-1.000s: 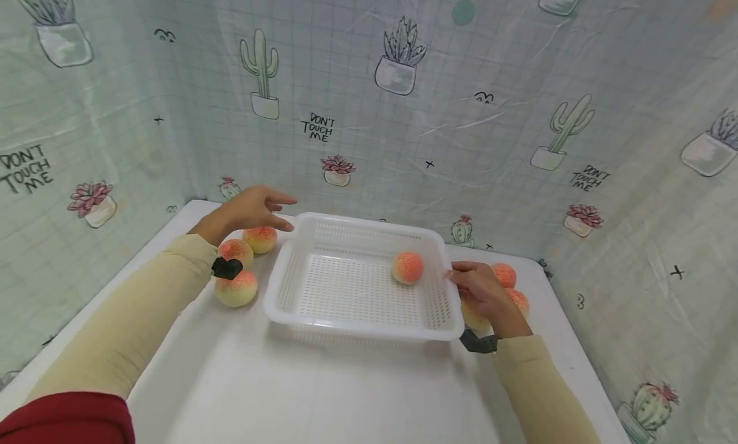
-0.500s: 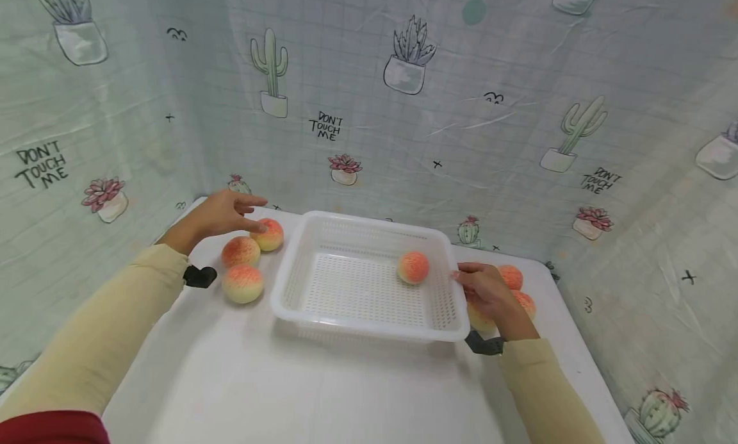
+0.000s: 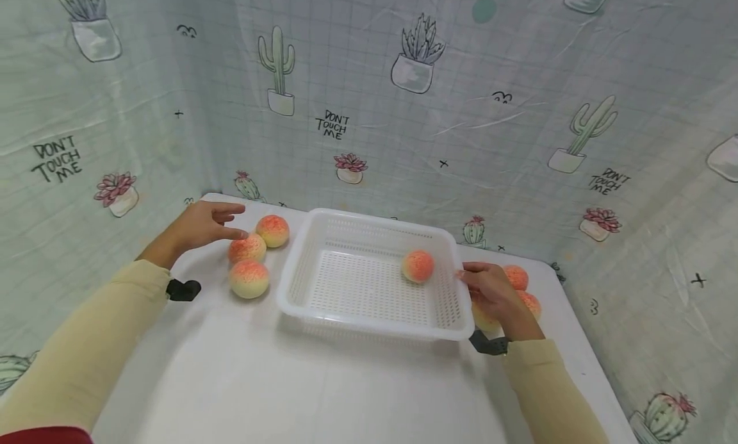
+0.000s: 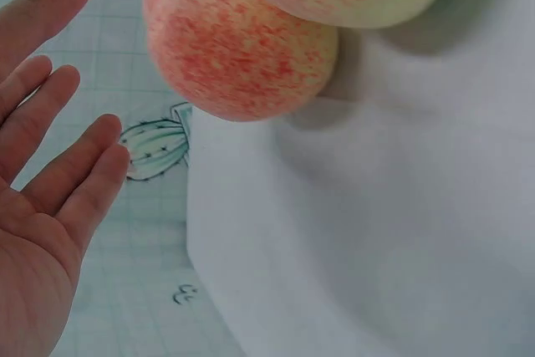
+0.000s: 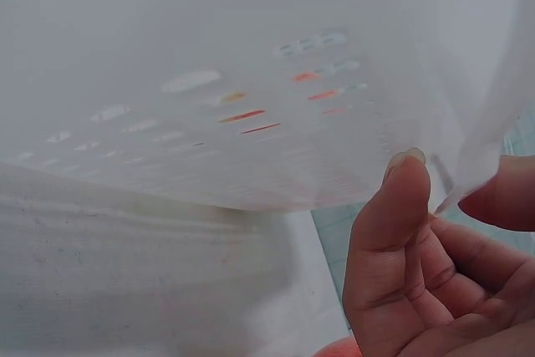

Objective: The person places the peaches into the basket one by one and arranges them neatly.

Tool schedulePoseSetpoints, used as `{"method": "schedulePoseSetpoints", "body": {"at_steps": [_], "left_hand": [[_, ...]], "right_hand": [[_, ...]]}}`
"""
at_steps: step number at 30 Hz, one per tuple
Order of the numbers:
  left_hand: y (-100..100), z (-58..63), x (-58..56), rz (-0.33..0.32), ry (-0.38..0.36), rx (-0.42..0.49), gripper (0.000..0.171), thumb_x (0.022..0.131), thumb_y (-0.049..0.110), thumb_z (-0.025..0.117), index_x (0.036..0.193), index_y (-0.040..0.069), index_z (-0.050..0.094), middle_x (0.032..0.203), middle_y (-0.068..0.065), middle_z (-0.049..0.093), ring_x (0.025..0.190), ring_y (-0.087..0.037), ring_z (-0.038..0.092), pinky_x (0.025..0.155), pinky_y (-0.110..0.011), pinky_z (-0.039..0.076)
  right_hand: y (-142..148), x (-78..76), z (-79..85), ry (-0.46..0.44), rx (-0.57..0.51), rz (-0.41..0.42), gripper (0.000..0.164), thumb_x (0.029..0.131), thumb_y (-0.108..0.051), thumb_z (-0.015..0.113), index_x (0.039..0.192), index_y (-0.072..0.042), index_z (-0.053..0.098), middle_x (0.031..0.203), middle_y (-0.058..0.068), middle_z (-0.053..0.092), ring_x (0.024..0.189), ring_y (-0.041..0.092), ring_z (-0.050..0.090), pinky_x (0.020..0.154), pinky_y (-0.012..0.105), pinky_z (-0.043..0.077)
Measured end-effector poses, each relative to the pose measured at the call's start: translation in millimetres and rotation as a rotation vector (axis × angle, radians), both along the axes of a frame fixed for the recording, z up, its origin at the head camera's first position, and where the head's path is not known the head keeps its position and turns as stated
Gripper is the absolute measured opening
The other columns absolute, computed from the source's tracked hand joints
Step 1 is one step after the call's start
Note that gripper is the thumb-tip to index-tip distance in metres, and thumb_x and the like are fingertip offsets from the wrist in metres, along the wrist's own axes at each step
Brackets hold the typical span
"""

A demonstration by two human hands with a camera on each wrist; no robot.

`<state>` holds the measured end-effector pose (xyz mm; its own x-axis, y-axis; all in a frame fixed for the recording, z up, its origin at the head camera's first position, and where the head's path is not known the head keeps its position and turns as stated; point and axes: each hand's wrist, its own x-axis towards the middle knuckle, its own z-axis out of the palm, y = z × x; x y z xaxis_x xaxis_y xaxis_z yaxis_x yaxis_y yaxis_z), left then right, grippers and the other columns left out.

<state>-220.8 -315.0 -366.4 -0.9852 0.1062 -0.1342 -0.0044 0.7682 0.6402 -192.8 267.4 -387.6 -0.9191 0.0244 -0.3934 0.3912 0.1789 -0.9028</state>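
A white plastic basket (image 3: 346, 284) with slotted walls sits mid-table, a single peach (image 3: 418, 266) inside towards its right end. My right hand (image 3: 490, 290) pinches the basket's right rim between thumb and fingers; the right wrist view shows the thumb and a bent finger (image 5: 389, 223) at the basket's edge. Left of the basket, my left hand (image 3: 202, 227) hovers beside three peaches, its fingers extended and holding nothing. Its fingertips come close to the middle peach (image 3: 248, 248), while the far peach (image 3: 273, 230) and the near peach (image 3: 249, 279) lie on either side.
More peaches (image 3: 516, 277) rest right of the basket, partly hidden by my right hand. The white table (image 3: 346, 393) meets a patterned curtain (image 3: 369, 111) at the back and sides.
My left hand has drawn back leftward from the basket's far left corner to beside the left peaches. The right hand stays on the rim. The head view has shifted slightly.
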Motion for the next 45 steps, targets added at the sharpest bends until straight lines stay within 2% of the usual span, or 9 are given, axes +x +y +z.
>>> {"method": "schedulePoseSetpoints", "body": {"at_steps": [5, 11, 16, 23, 29, 34, 38, 45], "left_hand": [[-4.5, -14.7, 1.7, 0.039, -0.021, 0.042, 0.090, 0.089, 0.049, 0.080, 0.160, 0.009, 0.040, 0.164, -0.024, 0.040, 0.150, -0.048, 0.038, 0.115, -0.068, 0.039], [-9.0, -30.6, 6.0, 0.041, -0.041, 0.100, 0.084, 0.094, 0.037, 0.077, 0.161, 0.005, 0.036, 0.165, -0.024, 0.037, 0.152, -0.050, 0.035, 0.117, -0.066, 0.038], [-10.6, -41.4, 7.6, 0.044, -0.053, 0.110, 0.091, 0.092, 0.042, 0.078, 0.162, 0.006, 0.034, 0.167, -0.023, 0.035, 0.151, -0.049, 0.036, 0.117, -0.066, 0.038], [-10.1, -56.6, 4.0, 0.054, -0.089, 0.143, 0.103, 0.088, 0.055, 0.079, 0.164, 0.008, 0.029, 0.169, -0.023, 0.030, 0.152, -0.049, 0.036, 0.117, -0.067, 0.037], [-8.8, -60.7, 4.0, 0.045, -0.114, 0.167, 0.106, 0.086, 0.056, 0.080, 0.165, 0.008, 0.028, 0.169, -0.025, 0.029, 0.152, -0.050, 0.034, 0.117, -0.064, 0.039], [-8.3, -64.8, 5.2, 0.055, -0.134, 0.150, 0.105, 0.087, 0.056, 0.079, 0.164, 0.007, 0.028, 0.167, -0.029, 0.028, 0.152, -0.051, 0.034, 0.118, -0.063, 0.040], [-9.4, -67.5, 6.1, 0.046, -0.129, 0.137, 0.102, 0.089, 0.055, 0.078, 0.163, 0.005, 0.030, 0.166, -0.032, 0.030, 0.150, -0.051, 0.037, 0.118, -0.063, 0.041], [-7.9, -67.7, 3.9, 0.045, -0.114, 0.116, 0.107, 0.086, 0.063, 0.077, 0.161, 0.001, 0.033, 0.162, -0.032, 0.036, 0.145, -0.049, 0.043, 0.116, -0.063, 0.043]], "right_hand": [[1.8, -0.7, 0.0, -0.004, -0.005, 0.002, 0.059, 0.103, -0.019, 0.066, 0.156, -0.005, 0.044, 0.153, 0.016, 0.050, 0.113, 0.026, 0.063, 0.089, 0.030, 0.062], [1.8, -0.7, -0.4, -0.005, -0.006, 0.001, 0.062, 0.101, -0.022, 0.069, 0.156, -0.008, 0.045, 0.155, 0.014, 0.049, 0.114, 0.027, 0.064, 0.094, 0.032, 0.062], [1.7, -0.9, -0.7, -0.008, -0.009, 0.006, 0.061, 0.102, -0.021, 0.068, 0.156, -0.007, 0.044, 0.155, 0.015, 0.049, 0.113, 0.026, 0.064, 0.092, 0.032, 0.062], [3.5, 0.1, -1.2, -0.003, -0.010, 0.007, 0.061, 0.102, -0.022, 0.068, 0.156, -0.007, 0.044, 0.153, 0.014, 0.050, 0.112, 0.026, 0.065, 0.092, 0.031, 0.062], [2.6, 0.4, -1.3, -0.002, -0.025, 0.000, 0.060, 0.101, -0.022, 0.069, 0.155, -0.008, 0.046, 0.149, 0.011, 0.054, 0.110, 0.024, 0.066, 0.092, 0.030, 0.062], [1.3, 0.4, -1.6, -0.002, -0.035, 0.005, 0.058, 0.102, -0.020, 0.068, 0.154, -0.006, 0.046, 0.147, 0.012, 0.056, 0.108, 0.024, 0.066, 0.090, 0.031, 0.062], [0.6, 1.5, -1.9, -0.008, -0.036, 0.001, 0.058, 0.102, -0.019, 0.068, 0.153, -0.007, 0.046, 0.148, 0.013, 0.054, 0.110, 0.024, 0.065, 0.090, 0.031, 0.062], [2.4, 2.3, -1.3, 0.009, -0.032, 0.003, 0.059, 0.102, -0.019, 0.067, 0.155, -0.005, 0.044, 0.148, 0.014, 0.054, 0.109, 0.024, 0.065, 0.091, 0.031, 0.062]]}}
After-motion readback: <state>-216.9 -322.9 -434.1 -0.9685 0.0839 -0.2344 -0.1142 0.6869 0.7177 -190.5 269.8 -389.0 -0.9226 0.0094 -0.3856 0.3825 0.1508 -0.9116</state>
